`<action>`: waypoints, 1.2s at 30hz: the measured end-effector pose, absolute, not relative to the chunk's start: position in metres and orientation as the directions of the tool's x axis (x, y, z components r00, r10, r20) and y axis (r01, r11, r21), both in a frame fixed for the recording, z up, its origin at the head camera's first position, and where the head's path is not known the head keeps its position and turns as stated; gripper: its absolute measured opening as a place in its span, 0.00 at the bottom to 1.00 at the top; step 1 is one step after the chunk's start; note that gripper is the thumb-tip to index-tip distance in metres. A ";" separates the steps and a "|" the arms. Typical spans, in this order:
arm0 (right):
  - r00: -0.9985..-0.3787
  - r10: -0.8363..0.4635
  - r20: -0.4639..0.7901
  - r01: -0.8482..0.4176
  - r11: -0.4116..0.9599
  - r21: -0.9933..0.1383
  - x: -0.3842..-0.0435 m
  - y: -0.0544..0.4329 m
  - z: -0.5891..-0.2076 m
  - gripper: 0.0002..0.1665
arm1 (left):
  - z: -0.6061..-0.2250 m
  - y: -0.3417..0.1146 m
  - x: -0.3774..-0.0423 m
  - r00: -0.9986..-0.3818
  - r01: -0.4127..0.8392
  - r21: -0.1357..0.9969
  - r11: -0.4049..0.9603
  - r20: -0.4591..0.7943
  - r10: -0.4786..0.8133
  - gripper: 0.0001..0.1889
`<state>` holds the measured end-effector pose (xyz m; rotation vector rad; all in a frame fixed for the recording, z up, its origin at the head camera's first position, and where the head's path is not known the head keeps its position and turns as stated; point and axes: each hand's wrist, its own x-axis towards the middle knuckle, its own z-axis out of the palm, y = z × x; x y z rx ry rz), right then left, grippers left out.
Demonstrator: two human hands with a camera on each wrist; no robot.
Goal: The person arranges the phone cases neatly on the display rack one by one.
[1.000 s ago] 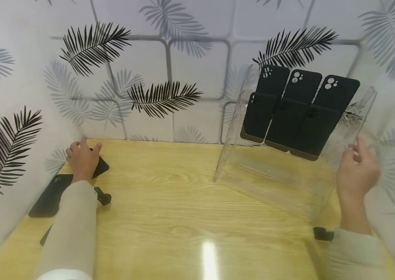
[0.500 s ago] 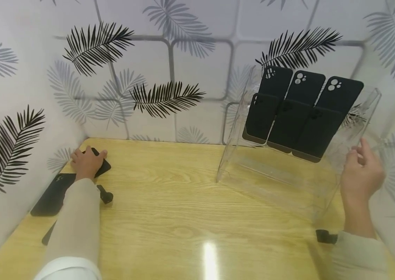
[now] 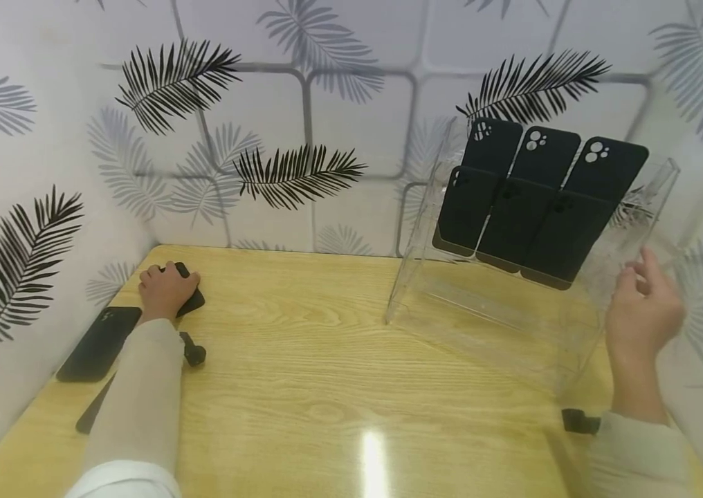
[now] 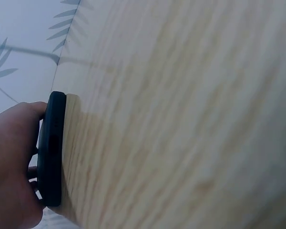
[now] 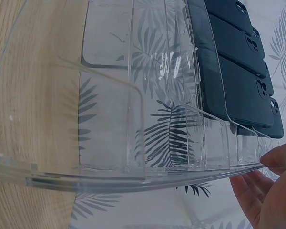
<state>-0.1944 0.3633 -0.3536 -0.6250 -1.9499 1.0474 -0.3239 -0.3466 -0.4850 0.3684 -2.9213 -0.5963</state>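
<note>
A black phone case (image 4: 53,148) is held by its edges in my left hand (image 3: 165,290), near the table's back left corner. In the left wrist view the thumb and fingers are on either side of it, just over the wood. My right hand (image 3: 644,315) is at the right side of a clear acrylic display stand (image 3: 476,304). In the right wrist view its thumb and fingers (image 5: 250,191) pinch the stand's side edge. Several black phone cases (image 3: 522,214) lean in two rows on the stand's upper tiers; the lower tiers hold none.
Another black phone case (image 3: 99,344) lies by the left wall, and a dark flat item (image 3: 93,411) is partly hidden under my left sleeve. Patterned walls border the wooden table (image 3: 302,360) at the back and both sides.
My left hand has moved slightly right and toward me, the phone case moving with it off the back corner. My right hand stays at the stand, which keeps its place.
</note>
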 end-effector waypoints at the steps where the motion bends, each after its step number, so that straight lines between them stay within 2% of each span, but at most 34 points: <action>1: -0.543 0.726 0.422 0.042 0.526 -0.850 -0.194 0.363 -0.354 0.25 | -0.485 -0.345 -0.324 -0.961 -0.205 0.405 0.891 0.087 -0.261 0.40; 9: -0.536 0.728 0.428 0.045 0.531 -0.846 -0.194 0.365 -0.356 0.25 | -0.483 -0.337 -0.323 -0.965 -0.202 0.432 0.879 0.064 -0.253 0.35; 22: -0.517 0.730 0.448 0.059 0.552 -0.831 -0.195 0.364 -0.354 0.24 | -0.475 -0.326 -0.322 -0.986 -0.113 0.372 0.921 0.074 -0.151 0.32; 29: -0.521 0.722 0.455 0.064 0.564 -0.823 -0.196 0.365 -0.356 0.24 | -0.468 -0.315 -0.321 -0.983 -0.016 0.334 0.942 0.170 -0.077 0.31; 36: -0.509 0.722 0.469 0.056 0.571 -0.819 -0.197 0.365 -0.356 0.24 | -0.459 -0.293 -0.317 -0.961 0.063 0.395 0.916 0.272 -0.051 0.30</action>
